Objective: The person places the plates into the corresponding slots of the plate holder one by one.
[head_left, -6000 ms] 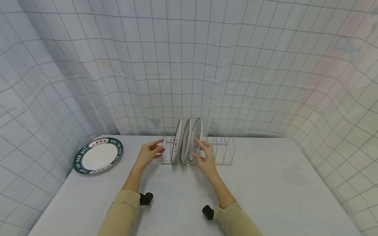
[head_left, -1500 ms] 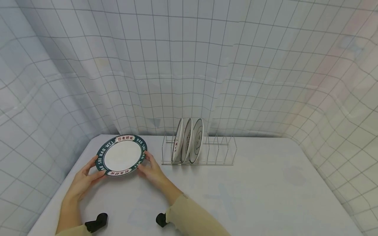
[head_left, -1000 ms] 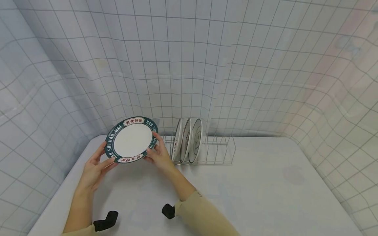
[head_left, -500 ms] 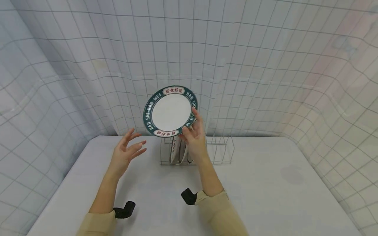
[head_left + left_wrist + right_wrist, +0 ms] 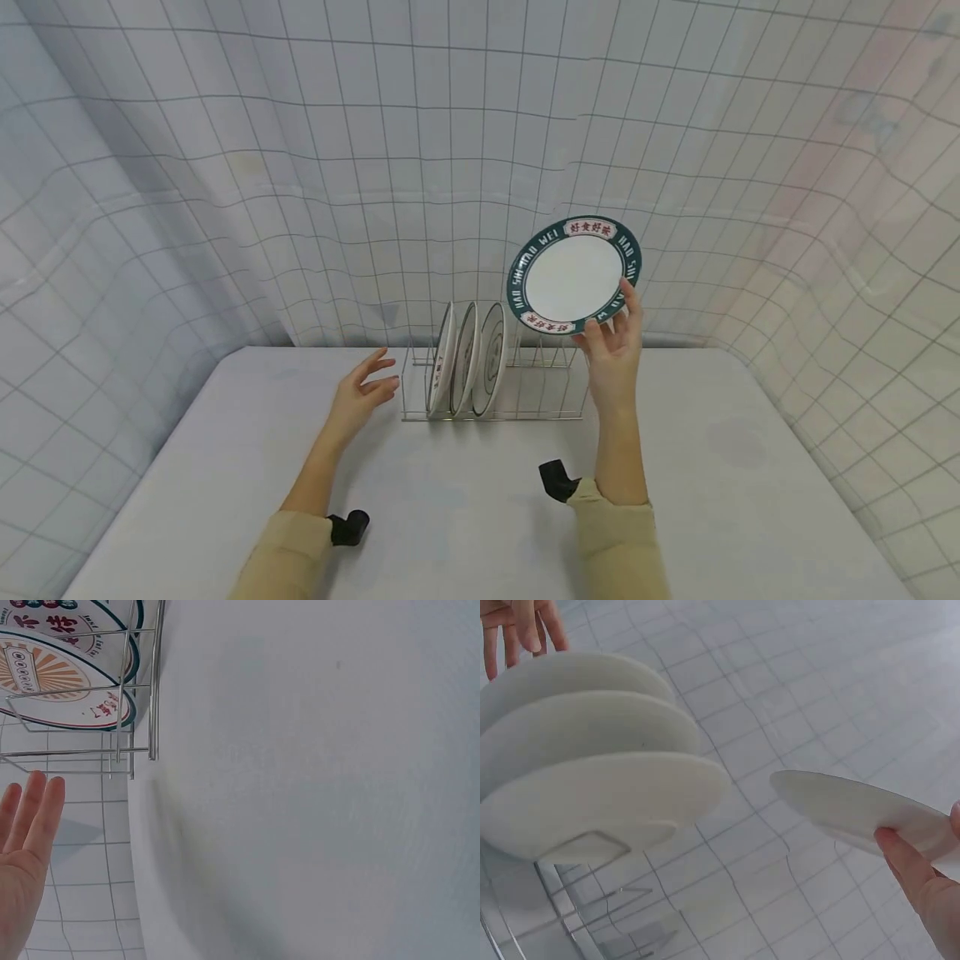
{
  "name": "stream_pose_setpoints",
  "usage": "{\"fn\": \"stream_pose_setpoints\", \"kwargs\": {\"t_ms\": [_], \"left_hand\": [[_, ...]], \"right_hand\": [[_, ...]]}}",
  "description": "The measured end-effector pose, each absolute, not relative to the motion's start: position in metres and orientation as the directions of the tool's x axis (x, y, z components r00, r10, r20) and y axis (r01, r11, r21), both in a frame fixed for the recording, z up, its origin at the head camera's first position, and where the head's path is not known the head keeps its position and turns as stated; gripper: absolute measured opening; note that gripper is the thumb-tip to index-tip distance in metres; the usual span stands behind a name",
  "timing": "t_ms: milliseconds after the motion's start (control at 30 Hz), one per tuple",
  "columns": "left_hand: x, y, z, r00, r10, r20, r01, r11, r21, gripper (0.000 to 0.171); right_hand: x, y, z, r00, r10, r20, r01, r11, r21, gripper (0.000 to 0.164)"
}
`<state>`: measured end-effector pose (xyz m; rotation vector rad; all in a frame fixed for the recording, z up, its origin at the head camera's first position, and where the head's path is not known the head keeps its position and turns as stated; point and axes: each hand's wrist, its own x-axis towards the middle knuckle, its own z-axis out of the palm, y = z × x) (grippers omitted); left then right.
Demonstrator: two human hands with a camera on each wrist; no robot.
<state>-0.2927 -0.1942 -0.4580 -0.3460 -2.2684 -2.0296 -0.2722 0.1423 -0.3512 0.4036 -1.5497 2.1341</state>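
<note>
My right hand (image 5: 617,358) pinches the lower right rim of a green-rimmed white plate (image 5: 573,279), holding it in the air above the right end of a wire dish rack (image 5: 543,392). In the right wrist view the pale underside of that plate (image 5: 855,810) shows, fingers beneath it. Three plates stand upright in the rack's left half: a left one (image 5: 441,358), a middle one (image 5: 465,358) and a right one (image 5: 491,358). My left hand (image 5: 358,400) is beside the rack's left end, fingers loosely extended, holding nothing. The left wrist view shows printed plate faces (image 5: 60,679) behind the wires.
The rack stands near the back of a white-covered table (image 5: 450,500). A grid-patterned white curtain (image 5: 480,167) rises behind and along both sides. Black wrist-worn pieces (image 5: 348,528) stick out from the sleeves.
The green-rimmed plate was lifted from the table's left by both hands. The left hand let go, and the right hand carried the plate rightward past the standing plates. The left hand moved to the rack.
</note>
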Motion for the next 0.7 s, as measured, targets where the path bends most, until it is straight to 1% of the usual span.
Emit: {"fn": "stream_pose_setpoints", "kwargs": {"t_ms": [133, 333, 433, 600, 700], "left_hand": [[-0.299, -0.187, -0.461, -0.963, 0.136, 0.232, 0.246, 0.101, 0.964, 0.058], [-0.304, -0.18, -0.462, -0.962, 0.145, 0.232, 0.254, 0.155, 0.955, 0.05], [-0.305, -0.179, -0.461, -0.968, 0.136, 0.213, 0.235, 0.181, 0.955, 0.047], [-0.307, -0.177, -0.461, -0.975, 0.122, 0.185, 0.205, 0.183, 0.961, 0.045], [-0.307, -0.177, -0.461, -0.976, 0.124, 0.179, 0.2, 0.182, 0.963, 0.044]], "right_hand": [[-0.269, 0.156, -0.362, -0.861, 0.188, 0.472, -0.5, -0.152, -0.853, 0.062], [-0.266, 0.162, -0.38, -0.908, 0.093, 0.408, -0.41, -0.01, -0.912, 0.065], [-0.266, 0.161, -0.388, -0.917, 0.045, 0.396, -0.391, 0.084, -0.916, 0.066], [-0.266, 0.155, -0.394, -0.924, -0.012, 0.383, -0.38, 0.16, -0.911, 0.066], [-0.263, 0.147, -0.392, -0.931, -0.037, 0.364, -0.363, 0.201, -0.91, 0.065]]}}
